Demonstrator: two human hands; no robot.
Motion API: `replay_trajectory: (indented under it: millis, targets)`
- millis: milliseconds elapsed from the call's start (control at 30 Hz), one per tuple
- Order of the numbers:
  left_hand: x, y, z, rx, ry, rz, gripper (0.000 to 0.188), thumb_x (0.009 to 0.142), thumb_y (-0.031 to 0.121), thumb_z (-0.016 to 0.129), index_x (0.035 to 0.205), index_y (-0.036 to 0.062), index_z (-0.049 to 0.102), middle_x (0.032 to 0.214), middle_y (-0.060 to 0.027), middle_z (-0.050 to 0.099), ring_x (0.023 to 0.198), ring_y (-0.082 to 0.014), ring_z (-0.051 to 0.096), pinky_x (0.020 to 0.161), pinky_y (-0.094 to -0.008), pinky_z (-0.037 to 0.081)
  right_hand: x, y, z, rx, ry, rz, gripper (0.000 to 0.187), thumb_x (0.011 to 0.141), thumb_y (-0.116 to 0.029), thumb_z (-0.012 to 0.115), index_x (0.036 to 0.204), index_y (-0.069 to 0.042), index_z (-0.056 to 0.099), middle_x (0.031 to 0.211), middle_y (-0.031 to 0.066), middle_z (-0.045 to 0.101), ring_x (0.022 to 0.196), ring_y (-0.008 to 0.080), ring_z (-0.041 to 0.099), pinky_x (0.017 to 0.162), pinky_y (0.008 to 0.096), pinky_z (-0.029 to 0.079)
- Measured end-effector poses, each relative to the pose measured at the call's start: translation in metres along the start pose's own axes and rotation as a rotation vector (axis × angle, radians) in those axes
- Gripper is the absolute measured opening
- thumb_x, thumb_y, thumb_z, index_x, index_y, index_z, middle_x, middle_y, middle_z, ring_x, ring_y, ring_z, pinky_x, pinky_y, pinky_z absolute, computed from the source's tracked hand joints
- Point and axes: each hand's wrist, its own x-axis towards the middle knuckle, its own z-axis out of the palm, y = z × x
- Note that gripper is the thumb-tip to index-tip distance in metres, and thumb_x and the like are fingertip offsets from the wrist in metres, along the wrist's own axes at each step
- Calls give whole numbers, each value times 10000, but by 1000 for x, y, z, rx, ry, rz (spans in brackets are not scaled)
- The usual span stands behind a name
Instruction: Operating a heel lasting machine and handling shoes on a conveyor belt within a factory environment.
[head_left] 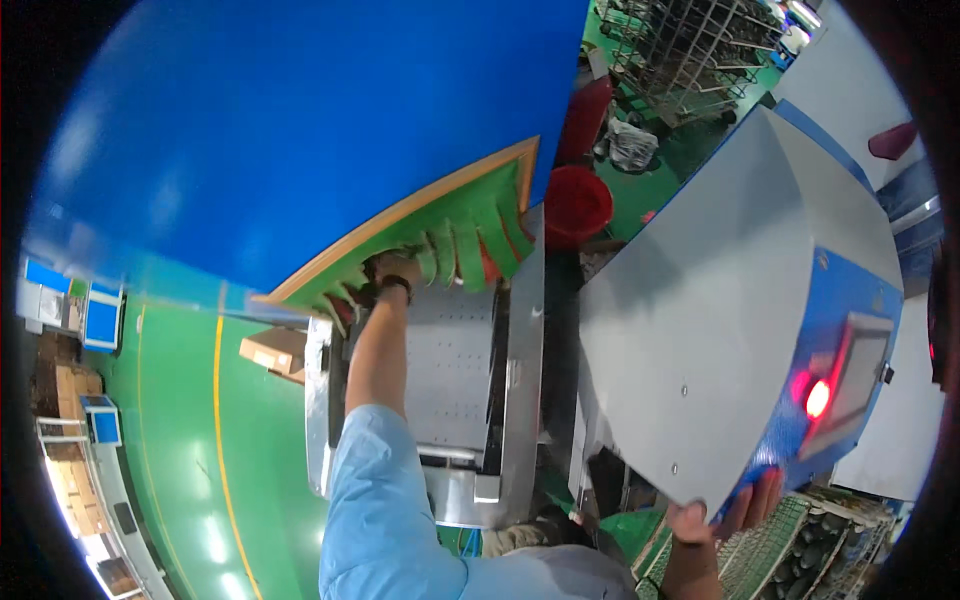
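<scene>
My left arm reaches forward into the opening of a large blue machine [300,130]. My left hand [400,268], with a dark band at the wrist, is at the green strip curtain [450,235]; its fingers are hidden among the strips and something dark beside it. Below that arm lies a grey metal bed plate [450,350] dotted with small holes. At the lower right, my right hand [725,512] grips the bottom corner of a grey and blue control box [700,300], thumb on the grey side and fingers on the blue panel. A red light [818,398] glows on that panel.
A wooden frame [420,210] edges the machine opening. A metal rail [525,350] runs along the bed's right side. Beyond stand a red bucket [578,205] and a wire rack [690,50]. A cardboard box [275,352] sits on the green floor at left; a mesh crate [770,545] is lower right.
</scene>
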Motion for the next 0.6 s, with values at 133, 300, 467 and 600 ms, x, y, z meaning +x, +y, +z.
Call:
replay_trajectory:
  millis: [133, 300, 467, 600]
  targets:
    - [63, 1, -2, 206, -348, 31, 541, 990, 431, 399, 1403, 98, 505, 1494, -148, 449, 1366, -336, 420, 1125, -487, 325, 2, -8, 9, -40, 121, 34, 604, 1001, -461, 305, 1352, 18, 417, 1363, 278, 467, 1279, 438, 459, 1076, 608, 354]
    - [81, -22, 41, 153, -283, -70, 496, 995, 414, 392, 1341, 102, 564, 1419, -146, 521, 1316, -345, 474, 1100, -494, 351, 12, -8, 26, -35, 106, 3, 589, 986, -462, 329, 1336, -2, 442, 1349, 261, 480, 1275, 429, 462, 1073, 604, 345]
    - [84, -42, 81, 65, -169, -119, 468, 1000, 398, 386, 1279, 106, 622, 1344, -144, 593, 1266, -355, 527, 1075, -501, 377, 16, -6, 23, -27, 73, -6, 575, 970, -464, 354, 1319, -21, 466, 1336, 244, 493, 1272, 420, 466, 1069, 600, 336]
    - [53, -57, 38, 125, 121, -225, 446, 1002, 380, 403, 1227, 88, 654, 1316, -142, 625, 1230, -340, 562, 1045, -488, 413, 17, -10, 9, 41, 116, 43, 563, 958, -465, 373, 1306, -37, 485, 1325, 230, 504, 1269, 413, 468, 1066, 597, 329]
